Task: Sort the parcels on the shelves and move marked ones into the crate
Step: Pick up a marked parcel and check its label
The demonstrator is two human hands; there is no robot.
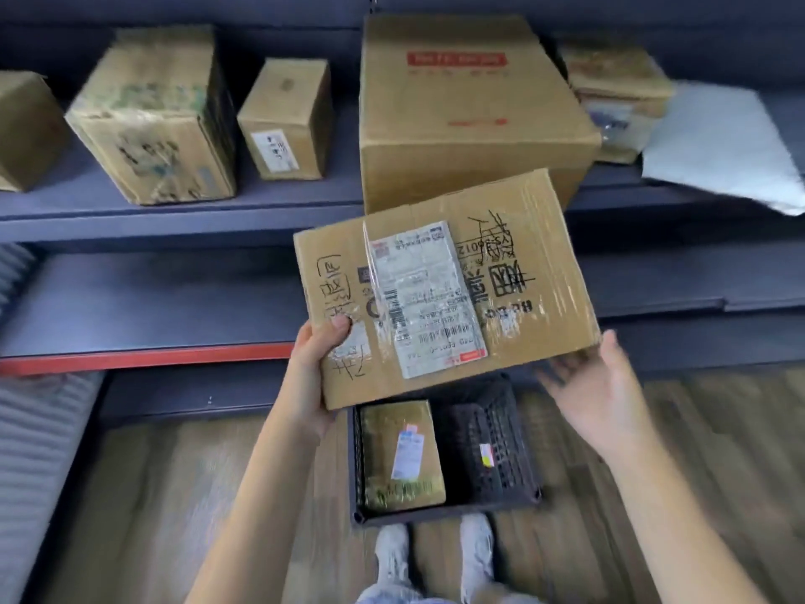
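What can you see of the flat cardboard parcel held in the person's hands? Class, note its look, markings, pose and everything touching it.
The flat brown cardboard parcel is held tilted above the black plastic crate, its broad face towards the camera. A white printed shipping label with barcodes sits near the middle under shiny clear tape, and black handwritten marks cover the cardboard on both sides of it. The left hand grips its lower left corner, thumb on the face. The open right hand is at its lower right edge; contact there is unclear.
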